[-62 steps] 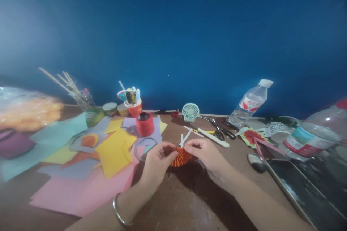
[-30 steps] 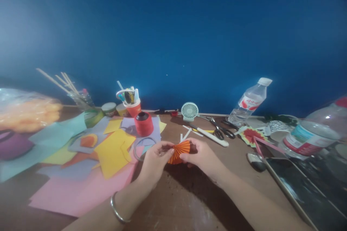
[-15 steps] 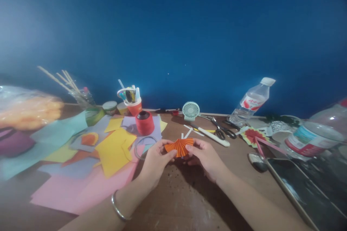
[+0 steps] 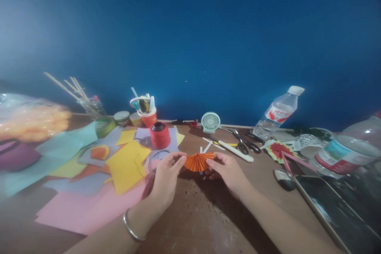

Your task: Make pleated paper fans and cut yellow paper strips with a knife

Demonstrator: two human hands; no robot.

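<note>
Orange pleated paper (image 4: 198, 163) is up between both hands, in front of the person, spread into a shallow fan. Left hand (image 4: 166, 176) has the left end, thumb and index nearly together; can't tell how firm the pinch is. Right hand (image 4: 230, 174) has the right end, thumb on the near face, other fingers curled behind, partly hidden. No real gap in either grip.

Key relation: long axis runs left-right, straight across from one set of fingers to the other. Neither hand is nearer — each has an end. Pleats converge at the top middle and splay toward the person, so the gathered point sits between the hands, with no thumb over it. Looks held just above the worktop (image 4: 190, 232); clearance hard to judge.

Just beyond the fan: white strips (image 4: 204, 148). Past those, to the right, a white-handled tool (image 4: 236, 152) and black-handled scissors (image 4: 242, 147). Small desk fan (image 4: 210, 122) further back. Left of the hands: red spool (image 4: 160, 135), then yellow paper (image 4: 126, 168) and pink paper (image 4: 86, 212), overlapping. Right side — red and yellow pleated paper (image 4: 279, 151), dark flat device (image 4: 330, 206), tilted water bottle (image 4: 278, 112).
</note>
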